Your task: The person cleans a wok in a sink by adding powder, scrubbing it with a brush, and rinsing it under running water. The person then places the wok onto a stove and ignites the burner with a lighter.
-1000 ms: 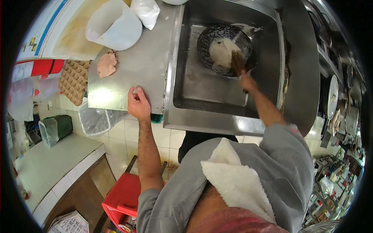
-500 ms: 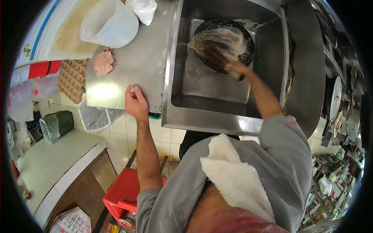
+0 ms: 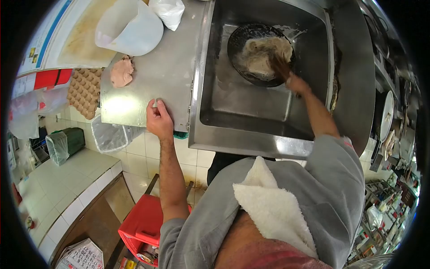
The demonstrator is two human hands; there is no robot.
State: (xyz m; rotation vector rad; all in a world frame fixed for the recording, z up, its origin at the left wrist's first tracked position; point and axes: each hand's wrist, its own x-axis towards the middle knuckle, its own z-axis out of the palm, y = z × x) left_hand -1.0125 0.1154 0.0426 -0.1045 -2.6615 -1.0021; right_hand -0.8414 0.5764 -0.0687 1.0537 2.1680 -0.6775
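Note:
In the steel sink (image 3: 251,139) lies a round black pan (image 3: 236,42), with pale foam and dirty suds over much of its inside. My right hand (image 3: 297,85) grips a brown scrubbing brush (image 3: 281,68) by its handle, its bristles down in the foam at the pan's right side. Motion blurs the bristles. My left hand (image 3: 159,121) rests at the front edge of the steel counter (image 3: 148,80), left of the sink, with its fingers curled in. Whether it holds anything small is hidden. Behind it on the counter sits a crumpled pinkish-beige lump (image 3: 122,72).
A white plastic tub (image 3: 134,38) and a white plastic bag (image 3: 169,12) stand at the counter's back. Cardboard egg trays (image 3: 84,92) are at its left. Below are a lined bin (image 3: 109,134) and a red chair (image 3: 143,219). Another pan (image 3: 386,114) is far right.
My right hand has swept the brush rightward across the pan, and the foam has shifted with it. The pan sits slightly further right in view. My left hand stays on the counter edge.

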